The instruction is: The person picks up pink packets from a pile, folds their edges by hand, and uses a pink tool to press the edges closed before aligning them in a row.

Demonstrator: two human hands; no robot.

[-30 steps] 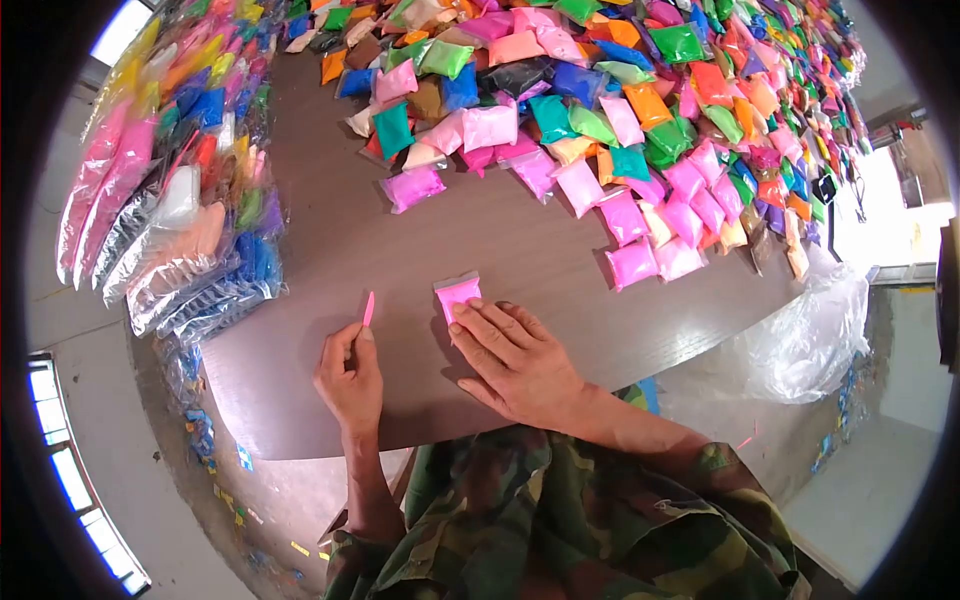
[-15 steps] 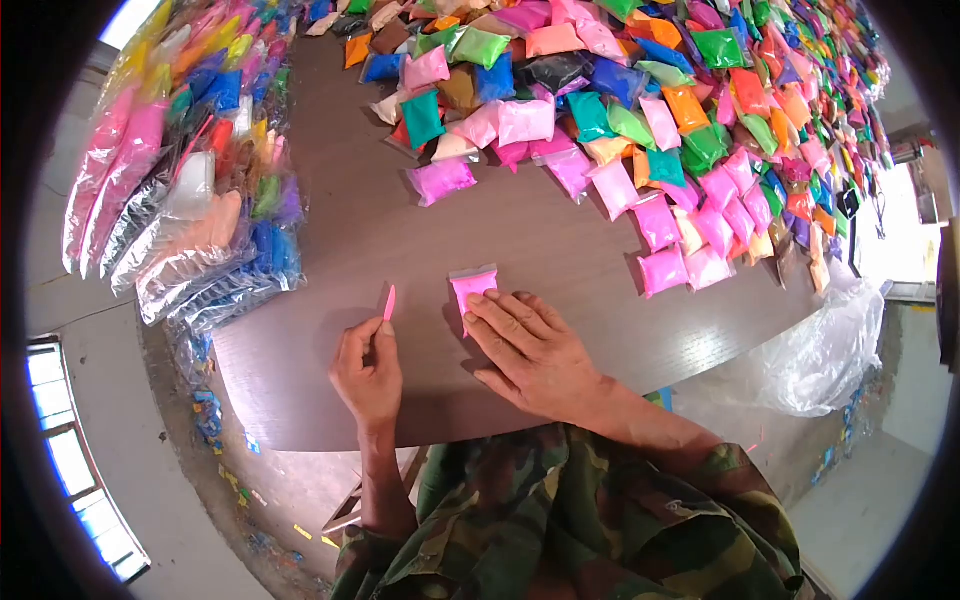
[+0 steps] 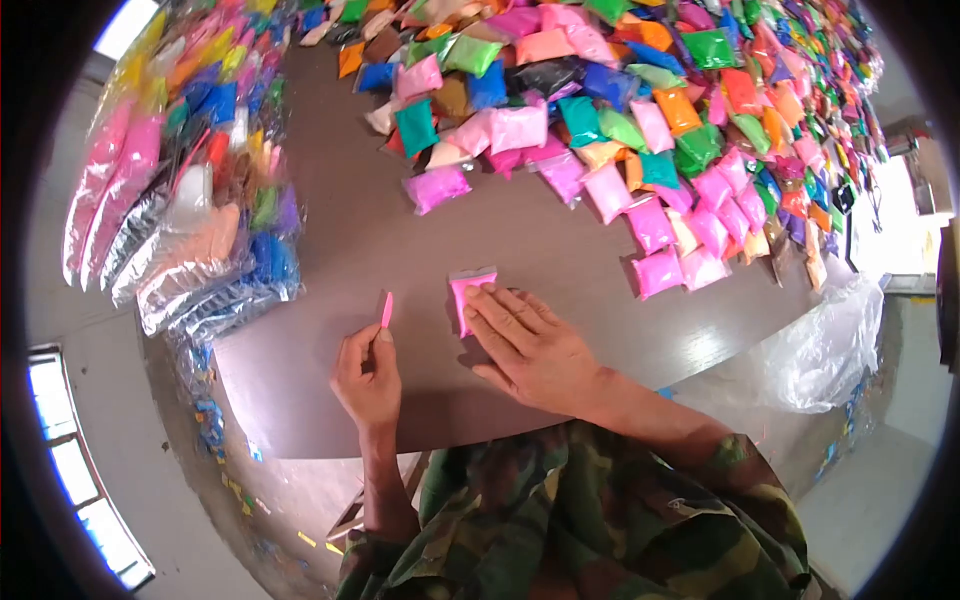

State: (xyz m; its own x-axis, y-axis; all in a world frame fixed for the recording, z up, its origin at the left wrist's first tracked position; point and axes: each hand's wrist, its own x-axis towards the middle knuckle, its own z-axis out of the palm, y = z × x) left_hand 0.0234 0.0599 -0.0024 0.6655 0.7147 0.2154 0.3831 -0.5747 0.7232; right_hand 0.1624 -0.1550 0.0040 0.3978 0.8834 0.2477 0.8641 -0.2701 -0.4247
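In the head view my left hand (image 3: 368,372) pinches a thin pink plastic stick (image 3: 387,309) upright between thumb and fingertips, just above the brown table. To its right, a small pink packet (image 3: 468,292) in clear film lies on the table, its clear sealed edge pointing away from me. My right hand (image 3: 535,350) rests flat on this packet with fingers stretched out, covering its right side and lower part. The thumb lies apart on the near side.
A large heap of coloured packets (image 3: 600,125) covers the table's back and right. Long clear bags of coloured packets (image 3: 185,200) lie along the left edge. A crumpled clear plastic sheet (image 3: 822,350) hangs at the right edge of the table (image 3: 330,235).
Both hands stay nearly in place, the right still flat on the packet and the left still holding the stick. The camera view has shifted very slightly.
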